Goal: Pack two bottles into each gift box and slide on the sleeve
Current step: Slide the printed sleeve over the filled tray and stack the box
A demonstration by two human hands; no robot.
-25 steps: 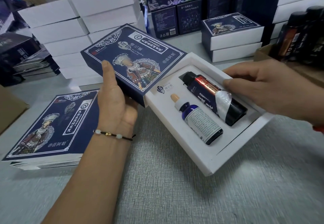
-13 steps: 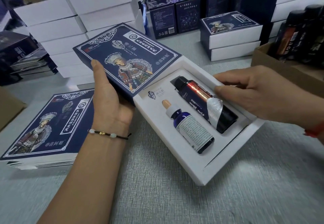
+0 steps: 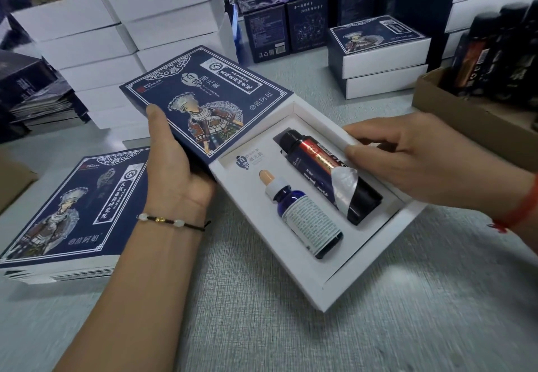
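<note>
Beside a stack of flat sleeves (image 3: 72, 214), the left hand (image 3: 174, 167) grips the navy sleeve (image 3: 203, 100) at the mouth of the white gift box (image 3: 364, 258), where the dropper bottle (image 3: 302, 220) and black bottle (image 3: 329, 176) lie side by side, while the right hand (image 3: 422, 162) pinches the box's far edge.

My left hand (image 3: 177, 173) is reaching in from below, palm turned up, thumb lying flat along the top near edge of what it is gripping, fingers tucked out of sight beneath. My right hand (image 3: 431, 165) is coming in from the right, thumb and curled fingers pinching the far rim.
</note>
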